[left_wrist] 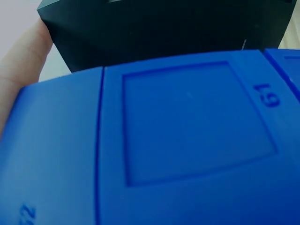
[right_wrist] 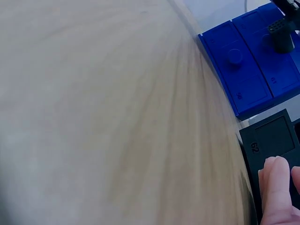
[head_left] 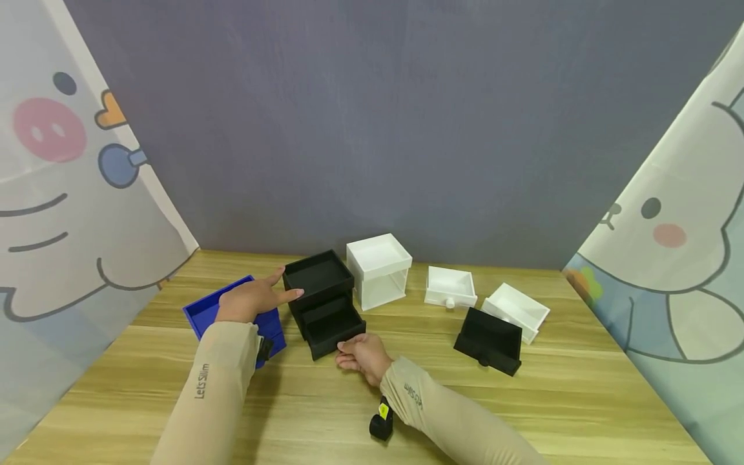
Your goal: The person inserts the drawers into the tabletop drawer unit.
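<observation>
The black drawer cabinet [head_left: 318, 274] stands left of the middle of the table, its lower drawer [head_left: 334, 326] pulled partway out. My left hand [head_left: 247, 301] holds the cabinet's left side, with thumb and forefinger spread along its top edge. At the front of the drawer, my right hand [head_left: 366, 356] pinches it with thumb and fingers near the middle of the front panel; the pinched part is hidden by the fingertips. Partly under my left hand and forearm sits a blue drawer cabinet [head_left: 203, 315], its numbered fronts [left_wrist: 197, 122] filling the left wrist view.
Beside the black cabinet is a white cabinet [head_left: 380, 258] with an open front. To the right lie a white drawer [head_left: 450, 284] with a round knob, another white drawer [head_left: 517, 307] and a loose black drawer [head_left: 491, 336]. A dark grey wall closes off the back.
</observation>
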`<state>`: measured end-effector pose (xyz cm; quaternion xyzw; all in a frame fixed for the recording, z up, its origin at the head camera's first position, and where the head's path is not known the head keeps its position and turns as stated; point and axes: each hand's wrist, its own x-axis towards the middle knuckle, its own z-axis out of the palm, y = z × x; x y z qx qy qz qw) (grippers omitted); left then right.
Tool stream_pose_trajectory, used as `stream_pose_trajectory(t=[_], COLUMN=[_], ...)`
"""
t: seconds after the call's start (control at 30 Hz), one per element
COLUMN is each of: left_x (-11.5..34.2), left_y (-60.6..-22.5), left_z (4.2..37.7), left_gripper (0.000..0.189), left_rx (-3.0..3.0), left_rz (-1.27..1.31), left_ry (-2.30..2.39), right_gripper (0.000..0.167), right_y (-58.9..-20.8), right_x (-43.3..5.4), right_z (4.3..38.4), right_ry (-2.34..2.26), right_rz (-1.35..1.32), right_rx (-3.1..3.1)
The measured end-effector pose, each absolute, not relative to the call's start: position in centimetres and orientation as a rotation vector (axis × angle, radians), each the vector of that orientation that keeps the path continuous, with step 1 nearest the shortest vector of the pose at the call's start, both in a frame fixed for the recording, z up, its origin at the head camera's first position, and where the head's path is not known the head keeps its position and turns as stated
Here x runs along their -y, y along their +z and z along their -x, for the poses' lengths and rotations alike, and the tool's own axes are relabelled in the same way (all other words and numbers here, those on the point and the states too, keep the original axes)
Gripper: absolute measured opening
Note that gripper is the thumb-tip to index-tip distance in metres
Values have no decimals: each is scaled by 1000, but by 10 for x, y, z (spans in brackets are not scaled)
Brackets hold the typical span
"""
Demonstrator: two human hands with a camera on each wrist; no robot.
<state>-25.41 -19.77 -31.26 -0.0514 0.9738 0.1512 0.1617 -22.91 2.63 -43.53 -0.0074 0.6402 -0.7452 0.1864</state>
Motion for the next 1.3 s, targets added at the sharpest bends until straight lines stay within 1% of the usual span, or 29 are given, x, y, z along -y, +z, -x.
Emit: stream_pose_trajectory(t=[0.17,0.33,0.57,1.07,1.3], left_x=[195,195,196,194,193], left_y=[-311,-310,-310,-312,-308], left_z=[254,253,255,255,255], left_gripper=[100,100,101,100,98], left_rx=[-2770,-2761,-2750,-2749,-2750], left_rz=[159,164,155,184,181], left_ry=[432,439,436,406,366], right_gripper=[4,9,19,21,20], right_y=[-436,-440,-435,-435,-437], right_x=[-26,-25,-26,-19,-16], right_z=[228,228,228,230,238], right_ry=[-2168,-2221,-2289,-2256,-2267], right_rz=[-29,-58,-38,-26,-27], right_rx=[-1800,-1768,-1716,-1755,-1778])
